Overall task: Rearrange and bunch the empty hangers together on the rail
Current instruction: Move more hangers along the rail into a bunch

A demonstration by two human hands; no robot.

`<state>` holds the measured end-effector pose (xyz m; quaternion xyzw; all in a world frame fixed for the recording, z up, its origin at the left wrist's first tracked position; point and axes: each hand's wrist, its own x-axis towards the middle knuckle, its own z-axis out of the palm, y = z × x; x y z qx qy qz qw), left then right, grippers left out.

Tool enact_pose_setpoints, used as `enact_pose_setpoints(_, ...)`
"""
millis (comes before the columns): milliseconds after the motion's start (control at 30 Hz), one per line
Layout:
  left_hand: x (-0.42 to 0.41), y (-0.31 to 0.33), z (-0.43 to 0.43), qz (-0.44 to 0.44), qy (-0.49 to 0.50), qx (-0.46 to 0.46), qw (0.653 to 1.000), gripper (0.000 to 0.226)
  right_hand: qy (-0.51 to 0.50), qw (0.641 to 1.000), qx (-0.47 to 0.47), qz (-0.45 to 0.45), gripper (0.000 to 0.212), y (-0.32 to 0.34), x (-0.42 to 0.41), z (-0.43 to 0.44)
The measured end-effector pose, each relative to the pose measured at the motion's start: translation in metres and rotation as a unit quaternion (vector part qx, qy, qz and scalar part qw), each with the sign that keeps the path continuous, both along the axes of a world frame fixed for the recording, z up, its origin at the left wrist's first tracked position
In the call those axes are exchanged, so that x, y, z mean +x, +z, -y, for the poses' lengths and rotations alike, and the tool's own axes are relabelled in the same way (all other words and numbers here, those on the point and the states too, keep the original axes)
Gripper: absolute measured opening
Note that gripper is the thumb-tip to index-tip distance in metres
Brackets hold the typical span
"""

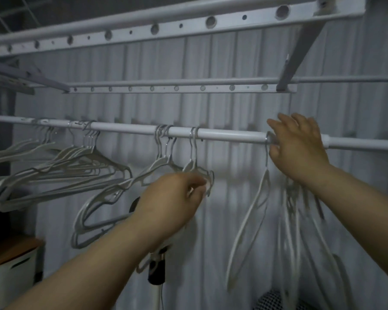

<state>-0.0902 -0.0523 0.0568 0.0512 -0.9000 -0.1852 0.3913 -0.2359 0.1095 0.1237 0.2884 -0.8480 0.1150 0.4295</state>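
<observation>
Hangers (195,153) hang on the rail (229,133); left hand (175,198) fingers pinch one; right hand (298,146) fingers clasp blurred hooks

A pleated white curtain (222,63) fills the background. Overhead run perforated white drying-rack bars (182,25). At lower left stands a white storage box (14,278) with a wooden lid (11,249).

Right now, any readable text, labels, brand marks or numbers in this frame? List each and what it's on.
None readable.
Rail and the hangers on it: plain white, no markings visible.
White box at lower left: no label visible.
Dark object below the left hand: too dim and blurred to tell.
</observation>
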Motion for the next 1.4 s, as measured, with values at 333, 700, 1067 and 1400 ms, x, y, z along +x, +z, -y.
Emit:
enact_pose_setpoints(333,0.029,-0.009,0.114,0.000,0.091,0.032,0.995,0.037,0.010,0.995,0.100,0.027,0.056,-0.007,0.048,0.102)
enact_pose_setpoints(700,0.022,-0.025,0.162,0.067,0.077,-0.087,0.991,0.028,-0.072,0.983,0.151,0.069,0.062,-0.012,0.050,0.177)
enact_pose_setpoints(1067,0.020,-0.022,0.162,0.010,0.100,-0.168,0.981,0.030,-0.168,0.973,0.148,0.048,0.079,-0.014,0.038,0.176)
enact_pose_setpoints(1400,0.012,-0.005,0.125,0.039,0.107,-0.121,0.986,0.029,-0.173,0.976,0.127,0.022,0.080,-0.011,0.021,0.139)
